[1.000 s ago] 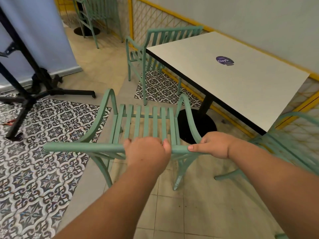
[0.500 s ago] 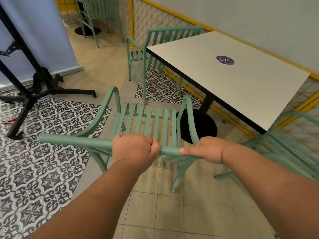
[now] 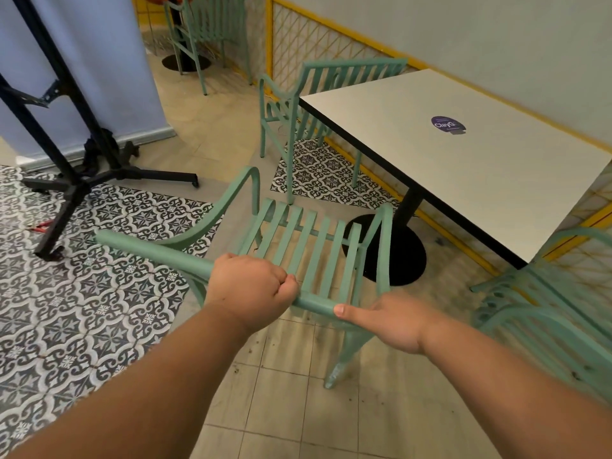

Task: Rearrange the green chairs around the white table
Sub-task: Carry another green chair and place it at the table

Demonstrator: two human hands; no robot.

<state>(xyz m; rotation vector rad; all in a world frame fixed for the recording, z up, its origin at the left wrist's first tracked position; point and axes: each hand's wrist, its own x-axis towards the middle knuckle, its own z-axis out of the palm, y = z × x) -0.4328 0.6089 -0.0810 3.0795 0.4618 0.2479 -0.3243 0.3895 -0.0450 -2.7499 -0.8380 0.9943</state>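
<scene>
Head view: green chair (image 3: 159, 252) now more askew toward white table (image 3: 463, 180).

The left grip (image 3: 251, 289) and right grip (image 3: 394, 321) are bare hands on bare forearms (image 3: 159, 376), the right thumbnail (image 3: 339, 309) cut short.

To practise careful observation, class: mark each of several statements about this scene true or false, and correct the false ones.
1. The left hand and right hand both grip the top rail of the near chair. True.
2. A plate sits on the white table. False: only a purple sticker shows on it.
3. Another green chair stands at the table's far end. True.
4. The table stands on four legs. False: one black post rises from a round black base.
</scene>
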